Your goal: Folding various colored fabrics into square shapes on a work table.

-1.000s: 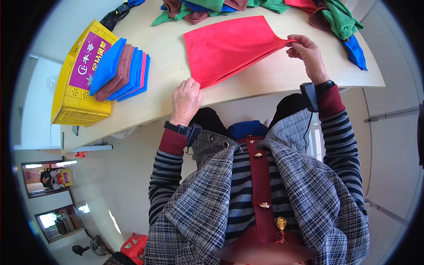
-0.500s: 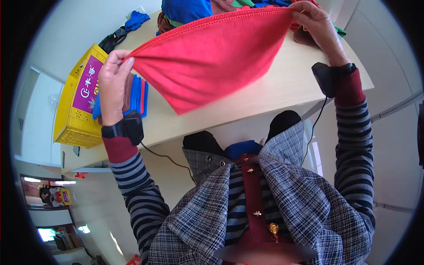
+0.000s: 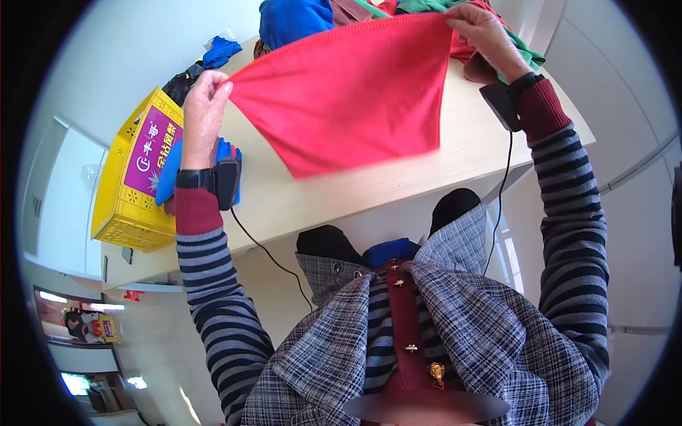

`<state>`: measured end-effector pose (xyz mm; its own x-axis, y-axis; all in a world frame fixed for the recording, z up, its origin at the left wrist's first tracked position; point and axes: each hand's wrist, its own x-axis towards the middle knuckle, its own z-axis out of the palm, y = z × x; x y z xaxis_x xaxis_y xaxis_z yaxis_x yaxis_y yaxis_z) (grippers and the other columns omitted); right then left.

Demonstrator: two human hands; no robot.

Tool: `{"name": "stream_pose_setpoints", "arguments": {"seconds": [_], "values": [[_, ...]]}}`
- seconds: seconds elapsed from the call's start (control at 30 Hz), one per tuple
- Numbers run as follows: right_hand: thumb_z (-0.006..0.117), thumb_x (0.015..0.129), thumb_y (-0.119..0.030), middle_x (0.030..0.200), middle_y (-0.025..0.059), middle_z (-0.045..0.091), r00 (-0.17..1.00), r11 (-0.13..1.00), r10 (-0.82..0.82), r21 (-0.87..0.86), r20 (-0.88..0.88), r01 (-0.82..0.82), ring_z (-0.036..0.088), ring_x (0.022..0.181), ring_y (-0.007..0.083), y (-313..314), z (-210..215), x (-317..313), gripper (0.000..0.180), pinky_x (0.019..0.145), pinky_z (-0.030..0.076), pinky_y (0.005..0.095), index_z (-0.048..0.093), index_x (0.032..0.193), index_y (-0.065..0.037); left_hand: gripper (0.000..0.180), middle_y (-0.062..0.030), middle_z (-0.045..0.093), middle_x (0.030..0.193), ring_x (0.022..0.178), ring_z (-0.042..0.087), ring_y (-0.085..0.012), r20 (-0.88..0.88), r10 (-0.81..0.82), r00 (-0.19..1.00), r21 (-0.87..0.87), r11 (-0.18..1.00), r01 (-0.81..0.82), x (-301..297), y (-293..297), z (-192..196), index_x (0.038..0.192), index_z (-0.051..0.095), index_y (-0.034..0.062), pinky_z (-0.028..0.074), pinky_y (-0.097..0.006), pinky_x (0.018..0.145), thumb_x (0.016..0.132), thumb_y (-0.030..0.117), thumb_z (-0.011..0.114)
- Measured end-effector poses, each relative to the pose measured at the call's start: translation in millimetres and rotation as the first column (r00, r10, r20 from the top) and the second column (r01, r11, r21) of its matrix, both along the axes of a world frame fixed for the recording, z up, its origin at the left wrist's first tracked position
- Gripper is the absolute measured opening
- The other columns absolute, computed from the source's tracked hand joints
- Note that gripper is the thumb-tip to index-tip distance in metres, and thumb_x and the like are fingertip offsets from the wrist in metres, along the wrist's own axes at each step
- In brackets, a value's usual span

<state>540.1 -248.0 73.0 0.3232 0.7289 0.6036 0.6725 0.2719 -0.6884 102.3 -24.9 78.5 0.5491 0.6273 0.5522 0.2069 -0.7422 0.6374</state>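
Bare tabletop [image 3: 398,186] lies open between yellow crate [image 3: 135,177] and clothes pile [image 3: 334,14].

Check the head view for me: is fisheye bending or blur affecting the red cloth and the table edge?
Head view: sharp, evenly lit, no glare on the red cloth; left hand and right hand pinch its corners crisply. Fisheye bows the table edge and rounds the picture with a black rim; the yellow crate looks skewed.

One red cloth [image 3: 348,92], one yellow crate [image 3: 138,184], two hands
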Motion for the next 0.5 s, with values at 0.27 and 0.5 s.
{"name": "stream_pose_setpoints", "arguments": {"seconds": [0.27, 0.5], "values": [[0.065, 0.092, -0.001, 0.094, -0.0022, 0.062, 0.97, 0.997, 0.021, -0.075, 0.241, -0.003, 0.057, 0.081, 0.0078, -52, -81, -25, 0.011, 0.068, 0.047, 0.0238, 0.066, 0.103, -0.005, 0.008, -0.0149, 0.061, 0.095, 0.091, 0.062, -0.0342, -0.176, 0.148, 0.973, 0.343, 0.936, -0.08, -14, -37, -92, 0.096, 0.057, 0.0037, 0.05, -0.04, 0.08, 0.09, 0.004, 0.062], [0.066, 0.088, -0.002, 0.093, 0.0047, 0.062, 0.987, 0.915, 0.07, -0.404, 0.143, -0.006, 0.062, 0.083, 0.0163, -109, -203, -73, 0.008, 0.069, 0.049, 0.028, 0.064, 0.095, -0.005, 0.015, -0.0139, 0.059, 0.102, 0.097, 0.059, -0.0353, -0.408, 0.065, 0.911, 0.256, 0.966, 0.045, -43, -108, -211, 0.096, 0.059, 0.0035, 0.049, -0.044, 0.084, 0.082, -0.002, 0.063]]}}
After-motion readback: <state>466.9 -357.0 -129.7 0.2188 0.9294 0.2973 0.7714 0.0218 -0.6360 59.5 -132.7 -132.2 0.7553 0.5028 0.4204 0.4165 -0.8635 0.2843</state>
